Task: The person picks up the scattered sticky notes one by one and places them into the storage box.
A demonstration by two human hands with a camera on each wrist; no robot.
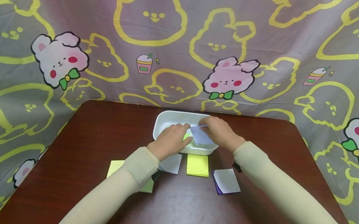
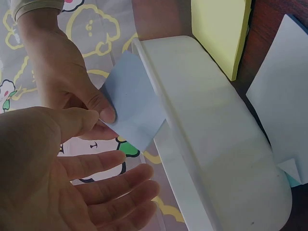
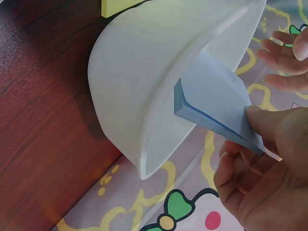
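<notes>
My right hand (image 1: pixel 220 131) pinches a blue sticky-note pad (image 3: pixel 216 91) at one end, thumb on the top face and fingers beneath. The pad tilts over the white plastic tub (image 3: pixel 125 72), and its sheets part slightly along the edge. My left hand (image 2: pixel 91 178) is beside it with the fingers extended, its thumb tip close to the pad's corner; whether they touch I cannot tell. Inside the tub, something yellow-green (image 1: pixel 187 136) shows between the hands in the head view, partly hidden.
In front of the tub lie a bright yellow pad (image 1: pixel 198 165), a pale grey-blue pad (image 1: pixel 172 163) and a purple pad with a whitish top sheet (image 1: pixel 227 181). Pale yellow (image 1: pixel 115 166) and green notes (image 1: pixel 148 186) are partly under the left sleeve. A patterned curtain (image 1: pixel 178 54) hangs behind the table.
</notes>
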